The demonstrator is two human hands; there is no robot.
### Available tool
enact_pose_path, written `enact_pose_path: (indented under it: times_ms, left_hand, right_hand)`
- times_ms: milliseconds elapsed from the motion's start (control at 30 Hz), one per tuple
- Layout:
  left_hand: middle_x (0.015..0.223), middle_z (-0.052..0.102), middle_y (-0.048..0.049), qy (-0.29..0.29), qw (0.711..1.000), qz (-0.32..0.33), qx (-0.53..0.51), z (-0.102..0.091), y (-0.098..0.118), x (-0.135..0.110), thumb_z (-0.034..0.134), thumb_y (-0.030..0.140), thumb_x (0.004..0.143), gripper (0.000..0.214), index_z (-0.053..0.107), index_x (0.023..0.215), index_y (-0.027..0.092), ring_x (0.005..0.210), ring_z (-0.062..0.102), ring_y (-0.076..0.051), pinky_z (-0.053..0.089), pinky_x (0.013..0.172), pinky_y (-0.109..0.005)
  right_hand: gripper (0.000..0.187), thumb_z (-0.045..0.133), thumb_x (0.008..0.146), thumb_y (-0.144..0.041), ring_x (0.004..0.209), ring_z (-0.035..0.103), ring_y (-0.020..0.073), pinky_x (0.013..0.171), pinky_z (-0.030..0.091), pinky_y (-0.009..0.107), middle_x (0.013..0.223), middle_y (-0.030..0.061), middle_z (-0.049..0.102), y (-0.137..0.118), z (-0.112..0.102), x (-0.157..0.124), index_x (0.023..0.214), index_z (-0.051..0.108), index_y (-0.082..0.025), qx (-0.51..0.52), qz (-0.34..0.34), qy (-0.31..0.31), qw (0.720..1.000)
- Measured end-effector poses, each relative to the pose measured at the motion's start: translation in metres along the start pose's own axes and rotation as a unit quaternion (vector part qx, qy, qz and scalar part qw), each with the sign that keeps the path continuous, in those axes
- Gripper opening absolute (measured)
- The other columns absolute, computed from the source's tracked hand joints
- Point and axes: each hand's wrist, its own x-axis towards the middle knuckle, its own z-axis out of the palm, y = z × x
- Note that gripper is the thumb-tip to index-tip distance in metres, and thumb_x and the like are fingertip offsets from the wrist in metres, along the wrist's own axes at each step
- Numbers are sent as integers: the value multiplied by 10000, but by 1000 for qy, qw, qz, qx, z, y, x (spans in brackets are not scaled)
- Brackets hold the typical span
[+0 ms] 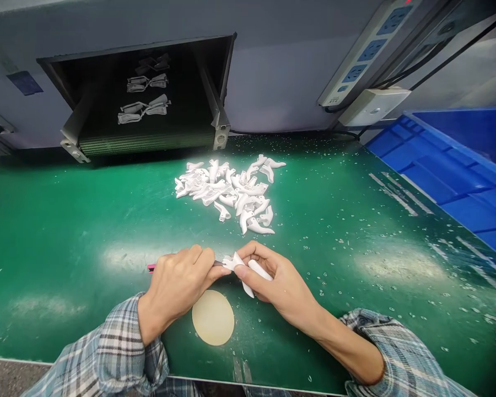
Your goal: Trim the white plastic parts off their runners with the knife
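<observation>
Glossy green, the surface (86, 220) is scuffed and sprinkled with tiny white flecks, most thickly on the right. Smooth white plastic parts (223, 187), curved, tapering and hollowed, lie in a loose heap near its middle. Close to the front edge, the left hand (181, 282) is curled tightly around a slim tool with a pink end (151, 268); the right hand (268, 275), half closed, pinches a forked white piece (230, 263) between thumb and fingers, with a second, rounded white piece (259, 269) within its grasp. The forked end points left, meeting the tool's dark tip; the piece's long axis slants down to the right. The tool lies nearly crosswise. Just below sits a flat, pale yellow disc (213, 318). Behind, a ribbed conveyor belt (149, 144) emerges from an opening in a grey panel (281, 82); blue plastic crates (442, 160) stand at right.
</observation>
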Motion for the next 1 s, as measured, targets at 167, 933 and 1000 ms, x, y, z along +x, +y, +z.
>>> enact_pose_path:
  times_ms: [167, 933, 1000]
  left_hand:
    - [572, 505, 14, -1, 999, 6, -52, 0, -1, -1, 296, 456, 1090, 516, 508, 703, 190, 477, 406, -118, 159, 474, -294]
    - [892, 587, -23, -69, 951, -75, -292, 6, 2, -5, 383, 352, 1082, 311, 653, 1104, 198, 721, 555, -147, 436, 657, -281]
    - [883, 584, -22, -74, 952, -74, -289, 6, 1, -5, 373, 363, 1083, 327, 654, 1105, 197, 722, 562, -149, 436, 653, -282]
  right_hand:
    - [382, 724, 855, -557, 478, 290, 73, 406, 224, 201, 595, -70, 451, 1, 1, -1, 925, 605, -201, 42, 19, -12, 999]
    - [319, 739, 888, -482, 671, 433, 100, 507, 433, 175, 809, 16, 545, 8, 2, 9, 980, 772, -179, 299, 47, -32, 953]
    - [329, 743, 887, -481, 665, 424, 96, 499, 424, 169, 806, 20, 548, 8, 2, 9, 978, 775, -166, 299, 48, -34, 952]
